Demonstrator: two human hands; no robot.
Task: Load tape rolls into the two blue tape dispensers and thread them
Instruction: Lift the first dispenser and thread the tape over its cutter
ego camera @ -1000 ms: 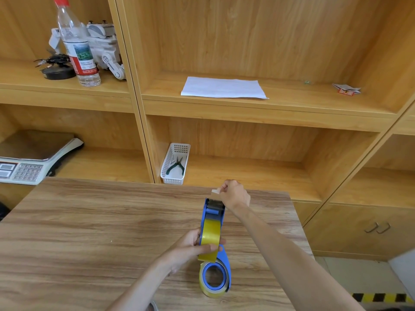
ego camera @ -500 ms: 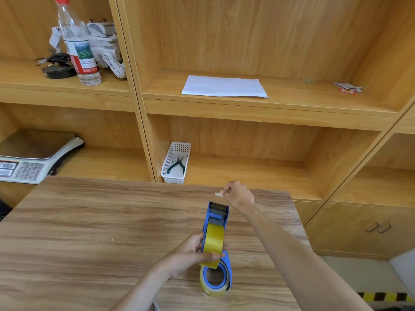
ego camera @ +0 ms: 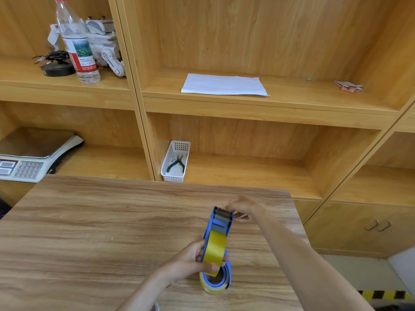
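Observation:
A blue tape dispenser (ego camera: 219, 225) loaded with a yellow tape roll (ego camera: 215, 248) is held upright over the wooden table (ego camera: 101, 232). My left hand (ego camera: 190, 260) grips its body and roll from the left. My right hand (ego camera: 242, 208) pinches at the dispenser's far end by the grey cutter; the tape end itself is too small to make out. Directly below it, a second blue dispenser with a yellow roll (ego camera: 215, 280) lies flat on the table, partly hidden by my left hand.
Wooden shelves stand behind the table. A white basket with green pliers (ego camera: 176, 162) sits on the lower shelf, a scale (ego camera: 33, 158) at left. Above are a water bottle (ego camera: 77, 41), a white sheet of paper (ego camera: 224, 85) and a small card (ego camera: 348, 87).
The held dispenser has come lower and nearer to me. My right hand has moved down with it and now sits right at the cutter end instead of pulling away above it.

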